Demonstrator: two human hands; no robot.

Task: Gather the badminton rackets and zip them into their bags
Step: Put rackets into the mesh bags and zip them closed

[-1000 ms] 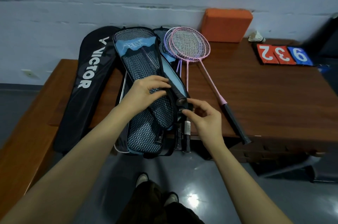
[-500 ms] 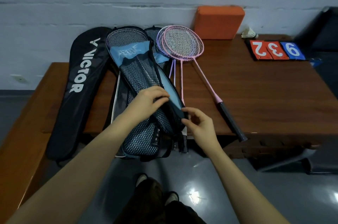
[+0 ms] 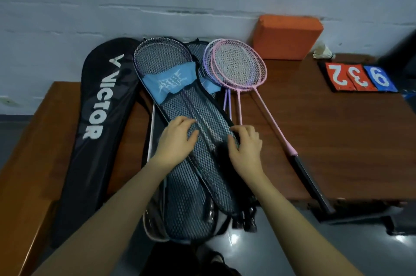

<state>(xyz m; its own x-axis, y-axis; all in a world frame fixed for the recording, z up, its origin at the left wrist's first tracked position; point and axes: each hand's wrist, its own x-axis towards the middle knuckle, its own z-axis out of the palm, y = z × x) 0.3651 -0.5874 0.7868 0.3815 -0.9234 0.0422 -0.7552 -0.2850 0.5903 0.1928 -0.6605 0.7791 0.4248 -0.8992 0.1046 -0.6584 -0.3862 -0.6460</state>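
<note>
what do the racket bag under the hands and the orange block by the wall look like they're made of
Racket bag: looks like open black mesh fabric with a light blue cloth panel; the racket shafts show through the weave. Orange block: probably matte foam, going by its soft rounded edges and even, shine-free surface, though that is uncertain.

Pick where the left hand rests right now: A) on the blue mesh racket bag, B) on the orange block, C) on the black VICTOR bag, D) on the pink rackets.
A: the left hand lies on the blue mesh racket bag, fingers spread over the netting.
</note>
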